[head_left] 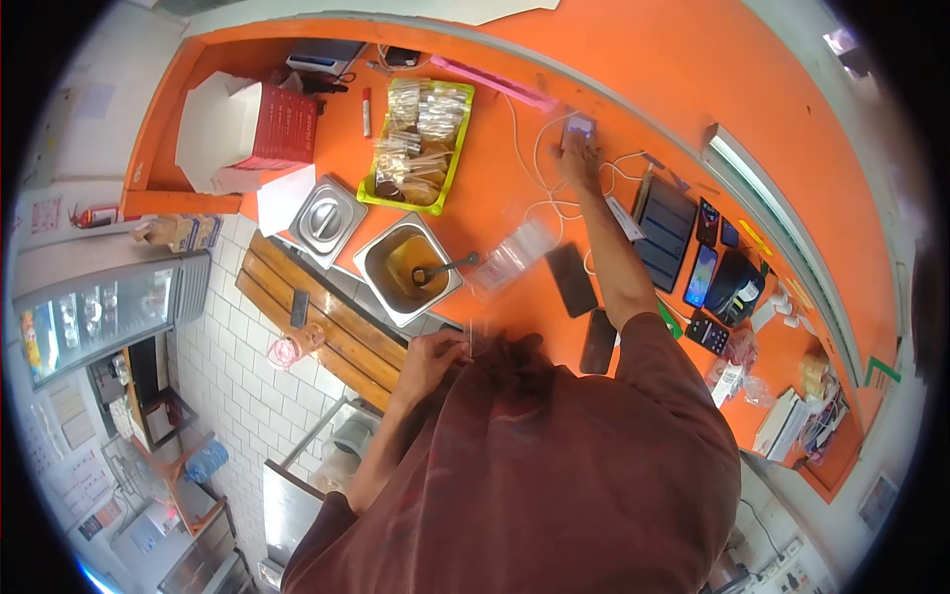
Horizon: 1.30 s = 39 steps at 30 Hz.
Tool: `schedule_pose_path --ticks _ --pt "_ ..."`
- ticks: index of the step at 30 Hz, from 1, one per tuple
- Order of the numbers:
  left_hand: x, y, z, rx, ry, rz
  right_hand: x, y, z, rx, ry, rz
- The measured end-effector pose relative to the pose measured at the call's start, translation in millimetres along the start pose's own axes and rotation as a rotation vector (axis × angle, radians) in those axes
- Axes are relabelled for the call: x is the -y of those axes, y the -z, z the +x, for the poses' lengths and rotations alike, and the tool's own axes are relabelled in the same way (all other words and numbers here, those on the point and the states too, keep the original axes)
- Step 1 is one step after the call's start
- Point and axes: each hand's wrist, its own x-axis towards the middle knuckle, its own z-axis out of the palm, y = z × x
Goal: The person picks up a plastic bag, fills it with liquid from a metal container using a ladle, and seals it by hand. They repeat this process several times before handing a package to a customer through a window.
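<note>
My left hand (432, 360) is closed in a pinch near the counter's front edge, holding a thin see-through piece with a pale edge that looks like a clear plastic bag (472, 339). Further back, my right hand (580, 163) reaches out, fingers extended onto a small device with a lit screen (580, 127). A steel container (371, 259) of yellow-brown liquid stands beyond my left hand, with a black ladle (447, 268) resting in it. Right of it lie flat clear plastic bags (513, 257). The yellow-green tray (457, 148) behind holds many filled sachets.
A steel lid (325, 220) sits left of the container. Dark phones (572, 280) and white cables (534, 158) lie across the orange counter (505, 188). A tablet (665, 233) and a lit phone (701, 275) are at right. An open red-and-white box (282, 129) stands at back left.
</note>
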Motion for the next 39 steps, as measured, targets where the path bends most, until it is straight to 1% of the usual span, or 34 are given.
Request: schedule_pose_path --ticks 1,2,3,4,6,8,10,11,12,14,15,17,18,20,21,23,27,29,30,32,33,35,39 --pt "0 1 -2 -0.012 0.004 -0.005 -1 -7 0 0.009 0.006 -0.001" --pt "-1 3 -3 -0.015 0.01 -0.01 0 -12 -1 -0.107 0.003 -0.014" --pt "-10 5 -4 0.004 0.067 -0.051 5 -9 -6 -0.224 -0.003 -0.028" --pt "-15 7 -4 0.024 0.121 -0.092 8 -4 -14 -0.22 -0.002 -0.029" --pt "-18 8 2 0.029 0.098 -0.1 22 16 -34 -0.526 0.166 0.095" --pt "-26 5 10 0.042 0.023 -0.158 48 48 -77 -0.531 0.193 0.594" --pt "-34 -1 20 0.02 0.002 -0.195 88 97 -158 -0.295 -0.05 0.863" --pt "-38 -5 25 0.012 -0.014 -0.223 101 107 -195 -0.199 0.003 1.065" --pt "-43 -8 31 0.007 -0.017 -0.222 109 116 -231 -0.047 0.032 1.101" --pt "-50 -18 40 0.031 -0.058 -0.099 125 133 -279 0.128 0.279 1.004" --pt "-47 -22 42 0.038 -0.058 -0.096 130 130 -296 0.123 0.273 1.004" --pt "-40 -31 50 0.077 -0.34 -0.061 134 122 -318 0.166 -0.015 1.249" --pt "-45 -30 50 0.086 -0.345 -0.064 128 121 -321 0.157 -0.018 1.244" --pt "-57 -22 46 0.288 -0.37 -0.035 111 121 -322 0.243 0.061 1.335" --pt "-57 -19 46 0.292 -0.374 -0.033 103 123 -322 0.236 0.062 1.334" --pt "-57 -15 45 0.455 -0.289 0.012 94 125 -324 0.309 0.188 1.273" --pt "-58 -18 39 0.431 -0.291 -0.066 107 154 -328 0.355 0.14 1.209" --pt "-45 -21 39 0.371 -0.392 -0.108 115 160 -327 0.475 0.19 1.054" --pt "-40 -22 39 0.361 -0.394 -0.112 120 164 -326 0.482 0.197 1.05" --pt "-31 -22 39 0.271 -0.459 -0.037 130 170 -324 0.467 0.348 0.893" --pt "-34 -20 35 0.261 -0.462 -0.04 131 168 -322 0.472 0.357 0.889" --pt "-40 -16 26 0.095 -0.442 0.159 131 160 -319 0.355 0.47 0.643" --pt "-38 -13 17 0.074 -0.398 0.191 136 150 -320 0.41 0.485 0.732"
